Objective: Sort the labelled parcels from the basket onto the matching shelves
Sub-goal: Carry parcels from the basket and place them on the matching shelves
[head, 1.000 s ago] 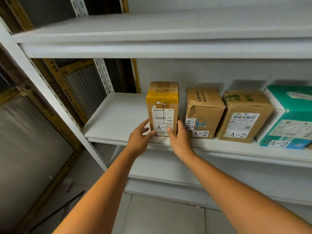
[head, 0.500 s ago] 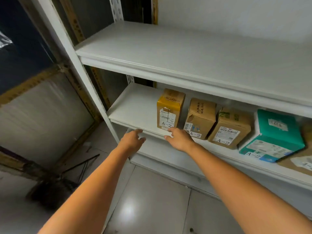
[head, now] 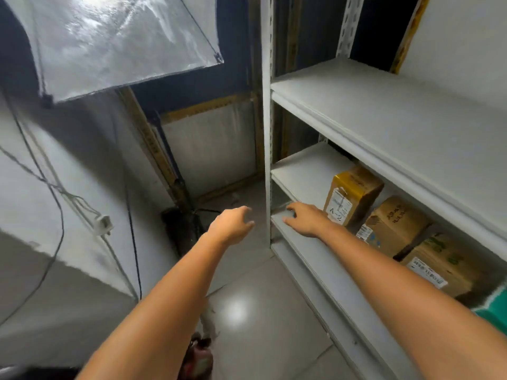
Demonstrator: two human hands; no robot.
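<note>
The yellow-taped parcel (head: 352,194), marked A-2, stood upright on the shelf (head: 301,168), just beside a brown box (head: 395,223). The right hand (head: 307,219) lay at the shelf's front edge near the parcel, fingers relaxed, holding nothing. The left hand (head: 231,227) hung clear of the shelf, fingers loosely curled, empty.

middle shelf (head: 301,171) | yellow-taped parcel (head: 352,194); brown carton (head: 396,224); labelled carton (head: 441,266); teal box (head: 493,311)

place: storeroom | cue: white metal shelving (head: 389,116) (steel), labelled parcels (head: 354,194)
</note>
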